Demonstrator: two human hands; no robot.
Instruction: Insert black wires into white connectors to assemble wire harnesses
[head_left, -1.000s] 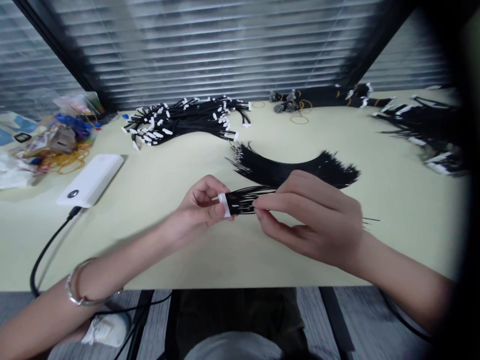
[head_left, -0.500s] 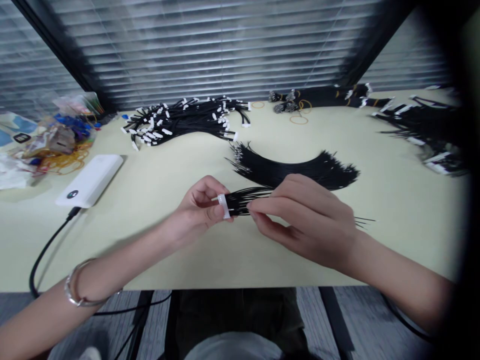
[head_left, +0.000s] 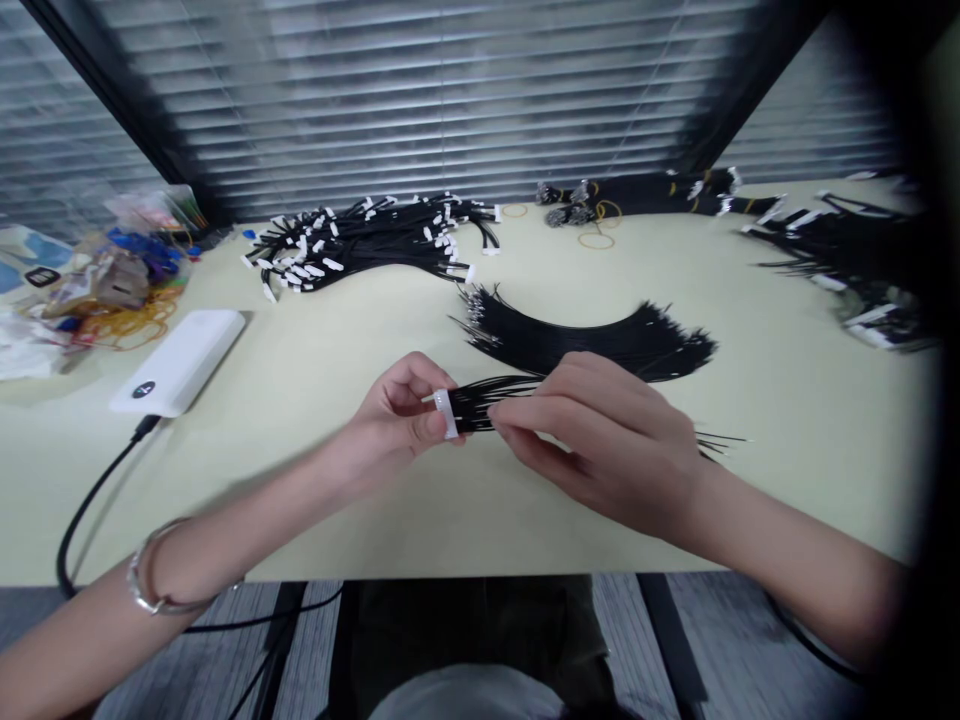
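Between the thumb and fingers of my left hand (head_left: 409, 410) is a white plastic connector (head_left: 446, 414), held at its ends. Several thin black wires (head_left: 480, 395) run out of the connector to the right, passing under my right hand (head_left: 600, 435). That hand is closed in a pinch on a black wire close to the connector; the exact grip point is partly hidden by the fingers. Loose wire ends stick out past the right wrist. Just beyond both hands lies a thick bundle of loose black wires (head_left: 592, 338) with metal tips at its left end.
At the back lies a pile of black cables with white connectors (head_left: 375, 240); banded wire bundles (head_left: 645, 193) lie right of it, more cables (head_left: 862, 250) far right. A white power bank (head_left: 184, 360) with a black cord and a heap of bags and rubber bands (head_left: 135, 310) are left.
My right hand has shifted slightly left along the wires, nearer the connector. My left hand stays almost where it was, still holding the connector.
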